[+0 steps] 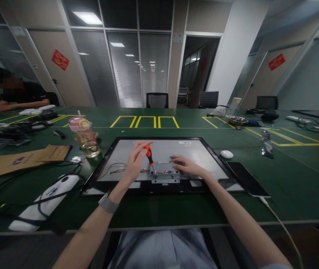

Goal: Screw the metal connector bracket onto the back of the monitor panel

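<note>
Grasping screwdriver (149, 154) near top of handle with fingers of left hand (136, 160), just left of frame centre. Pointing it down, tilted, to left end of box (165, 177), lower centre of frame, on panel (204, 158). Holding right hand (186, 165) at box's far right corner, fingers apart, slightly bent, grasping nothing; cannot tell whether touching box. Noted also: wires (116, 169) left of box, bottle (84, 137) middle left, phone (247, 180) middle right, power strip (48, 200) lower left.
</note>
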Action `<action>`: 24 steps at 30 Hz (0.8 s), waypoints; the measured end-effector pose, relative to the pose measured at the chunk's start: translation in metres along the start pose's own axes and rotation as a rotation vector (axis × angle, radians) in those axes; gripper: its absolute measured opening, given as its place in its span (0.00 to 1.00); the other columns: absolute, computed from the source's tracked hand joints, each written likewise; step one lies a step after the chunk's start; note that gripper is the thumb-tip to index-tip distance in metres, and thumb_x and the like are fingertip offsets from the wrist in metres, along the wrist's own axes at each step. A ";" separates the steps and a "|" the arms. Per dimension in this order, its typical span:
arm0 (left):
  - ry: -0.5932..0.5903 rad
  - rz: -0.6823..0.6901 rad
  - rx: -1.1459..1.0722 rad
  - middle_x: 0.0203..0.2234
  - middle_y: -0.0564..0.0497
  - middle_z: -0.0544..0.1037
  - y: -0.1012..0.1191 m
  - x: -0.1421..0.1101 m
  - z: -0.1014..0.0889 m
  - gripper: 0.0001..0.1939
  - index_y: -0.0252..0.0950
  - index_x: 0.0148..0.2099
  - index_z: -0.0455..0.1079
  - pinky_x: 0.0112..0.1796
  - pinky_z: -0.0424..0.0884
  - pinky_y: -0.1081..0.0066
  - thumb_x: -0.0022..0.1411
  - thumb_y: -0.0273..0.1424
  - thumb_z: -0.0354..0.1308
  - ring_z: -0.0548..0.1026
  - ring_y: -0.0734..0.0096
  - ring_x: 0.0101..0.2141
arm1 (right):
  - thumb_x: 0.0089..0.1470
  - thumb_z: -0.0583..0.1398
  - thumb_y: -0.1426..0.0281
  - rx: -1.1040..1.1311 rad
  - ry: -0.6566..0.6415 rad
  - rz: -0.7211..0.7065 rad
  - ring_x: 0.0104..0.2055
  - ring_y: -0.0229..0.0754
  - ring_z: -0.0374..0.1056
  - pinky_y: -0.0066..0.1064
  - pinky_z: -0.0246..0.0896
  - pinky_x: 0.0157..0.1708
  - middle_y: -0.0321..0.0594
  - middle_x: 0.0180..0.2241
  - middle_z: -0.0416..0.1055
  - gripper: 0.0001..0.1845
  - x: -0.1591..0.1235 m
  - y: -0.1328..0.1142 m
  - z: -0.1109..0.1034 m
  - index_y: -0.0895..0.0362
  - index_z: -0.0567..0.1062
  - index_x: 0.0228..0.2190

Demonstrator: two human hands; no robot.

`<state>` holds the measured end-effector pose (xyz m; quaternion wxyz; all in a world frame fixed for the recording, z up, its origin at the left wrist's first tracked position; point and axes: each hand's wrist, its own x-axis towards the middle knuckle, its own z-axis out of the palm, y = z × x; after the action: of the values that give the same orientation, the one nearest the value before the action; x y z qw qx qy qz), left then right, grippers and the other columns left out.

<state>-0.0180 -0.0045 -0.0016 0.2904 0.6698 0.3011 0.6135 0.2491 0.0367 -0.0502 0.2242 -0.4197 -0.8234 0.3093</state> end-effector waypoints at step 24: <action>0.058 0.045 0.062 0.37 0.49 0.70 0.004 -0.004 0.006 0.13 0.38 0.48 0.73 0.42 0.72 0.69 0.61 0.31 0.57 0.72 0.71 0.38 | 0.56 0.56 0.54 -0.028 0.001 0.004 0.63 0.51 0.56 0.48 0.45 0.63 0.46 0.60 0.62 0.24 0.001 0.000 0.001 0.55 0.74 0.48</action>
<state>-0.0121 -0.0101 -0.0021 0.2467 0.6669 0.3133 0.6295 0.2482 0.0369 -0.0508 0.2181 -0.4248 -0.8266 0.2980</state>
